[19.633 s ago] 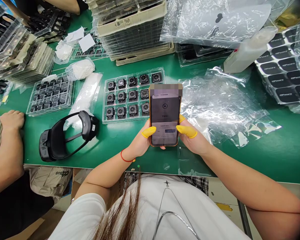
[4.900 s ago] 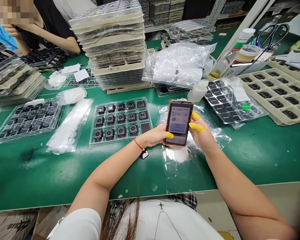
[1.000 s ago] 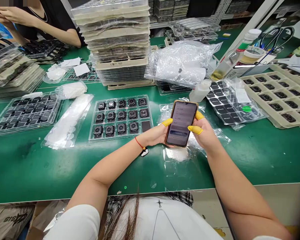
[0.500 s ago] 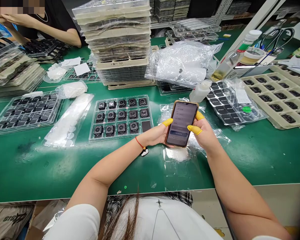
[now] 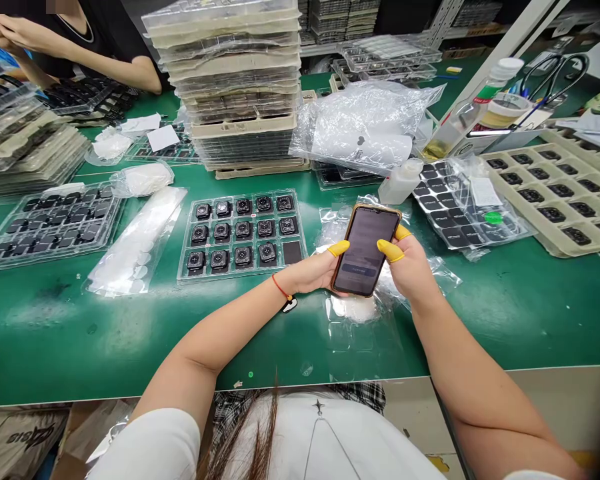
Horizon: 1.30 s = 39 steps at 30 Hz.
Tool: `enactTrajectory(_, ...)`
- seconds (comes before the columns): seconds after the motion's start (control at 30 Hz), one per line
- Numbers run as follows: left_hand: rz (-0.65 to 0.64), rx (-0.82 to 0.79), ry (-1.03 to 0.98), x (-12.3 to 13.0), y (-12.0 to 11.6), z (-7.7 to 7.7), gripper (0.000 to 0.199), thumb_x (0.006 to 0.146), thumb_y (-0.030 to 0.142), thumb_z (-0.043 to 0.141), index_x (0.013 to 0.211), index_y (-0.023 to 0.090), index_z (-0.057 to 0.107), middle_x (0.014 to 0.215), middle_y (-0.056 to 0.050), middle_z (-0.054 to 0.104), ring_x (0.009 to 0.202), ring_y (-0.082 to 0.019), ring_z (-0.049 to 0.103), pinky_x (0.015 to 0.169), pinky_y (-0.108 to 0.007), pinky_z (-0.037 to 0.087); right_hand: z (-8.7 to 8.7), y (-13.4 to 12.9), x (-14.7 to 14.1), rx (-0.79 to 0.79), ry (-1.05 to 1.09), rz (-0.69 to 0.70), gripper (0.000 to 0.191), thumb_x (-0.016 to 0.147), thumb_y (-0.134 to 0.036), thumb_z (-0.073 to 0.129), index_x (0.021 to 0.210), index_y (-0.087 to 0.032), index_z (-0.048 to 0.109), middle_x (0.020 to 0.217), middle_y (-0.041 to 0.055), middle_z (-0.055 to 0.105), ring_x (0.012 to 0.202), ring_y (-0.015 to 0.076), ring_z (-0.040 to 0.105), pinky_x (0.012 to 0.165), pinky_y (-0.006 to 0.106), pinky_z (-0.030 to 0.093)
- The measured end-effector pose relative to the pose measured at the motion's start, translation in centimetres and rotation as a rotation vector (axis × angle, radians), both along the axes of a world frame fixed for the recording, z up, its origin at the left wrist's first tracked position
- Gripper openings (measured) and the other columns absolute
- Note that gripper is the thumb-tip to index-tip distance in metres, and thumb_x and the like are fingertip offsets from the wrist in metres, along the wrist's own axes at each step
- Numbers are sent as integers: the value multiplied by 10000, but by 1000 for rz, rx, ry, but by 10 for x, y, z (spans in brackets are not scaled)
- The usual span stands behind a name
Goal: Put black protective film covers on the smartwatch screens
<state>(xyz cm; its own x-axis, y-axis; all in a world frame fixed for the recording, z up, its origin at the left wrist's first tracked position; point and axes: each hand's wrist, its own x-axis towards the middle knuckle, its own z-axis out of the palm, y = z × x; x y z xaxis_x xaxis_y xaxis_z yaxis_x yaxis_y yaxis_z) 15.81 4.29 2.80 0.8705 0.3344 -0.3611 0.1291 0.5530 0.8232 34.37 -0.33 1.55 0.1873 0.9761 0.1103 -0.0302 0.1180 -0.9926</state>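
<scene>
A long workbench covered in a green mat (image 5: 80, 333) fills this head-worn view, with shelves of stacked trays (image 5: 330, 20) far behind it; the person's arms reach in from the bottom edge, over a white top.

Both hands hold a smartphone (image 5: 365, 250) in an orange-brown case, tilted up above the bench with its dark screen facing the person; a pale button shows on the screen, and any text is too faint to read. The left hand (image 5: 307, 273) grips the phone's lower left edge, with a red string (image 5: 280, 291) around that wrist; the right hand (image 5: 410, 263) wraps the right edge. The fingers are closed narrowly around the phone, and yellow finger cots (image 5: 390, 250) cover the tips.

Beneath the phone lies a clear plastic bag (image 5: 355, 333); just left of it sits a clear tray (image 5: 293, 252) of square black modules in rows, one pocket without a module. A stack of beige and clear trays (image 5: 245, 100) rises beyond; a plastic squeeze bottle (image 5: 401, 181) stands beyond the phone. A bagged sheet of black pads (image 5: 460, 207) lies to the right; at the top left, a co-worker's forearm (image 5: 105, 57) shows.
</scene>
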Motion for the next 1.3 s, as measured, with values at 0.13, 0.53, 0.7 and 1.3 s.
enactTrajectory(0.13, -9, -1, 1, 1, -1, 0, 666, 919, 676, 267, 1345, 233, 524, 1310, -133, 624, 948, -231, 659, 767, -361, 527, 1, -1, 0, -14, 4, -24, 399, 823, -341, 652, 1215, -277, 616, 1173, 30, 700, 1162, 276, 627, 1041, 465, 505)
enactTrajectory(0.53, -4, -6, -16, 0, 1, -4, 700, 892, 719, 287, 1356, 246, 515, 1303, -130, 623, 973, -247, 661, 786, -383, 523, 0, 0, 0, -20, -13, 22, 486, 746, -288, 729, 1208, -269, 577, 1251, 44, 657, 1189, 266, 607, 1021, 462, 517)
enactTrajectory(0.7, -31, -7, 9, 2, 0, -7, 735, 851, 761, 324, 1264, 204, 570, 1226, -148, 647, 954, -246, 653, 760, -375, 524, -6, 0, 3, -81, 15, -99, 258, 863, -419, 610, 1077, -280, 649, 1124, 13, 710, 1113, 264, 643, 993, 459, 533)
enactTrajectory(1.3, -30, -15, 6, 3, 2, -8, 692, 869, 732, 290, 1228, 212, 572, 1140, -128, 664, 879, -221, 658, 688, -327, 526, -4, -2, 3, -33, 21, 47, 445, 802, -367, 732, 1216, -273, 599, 1255, 43, 658, 1172, 269, 615, 1030, 443, 509)
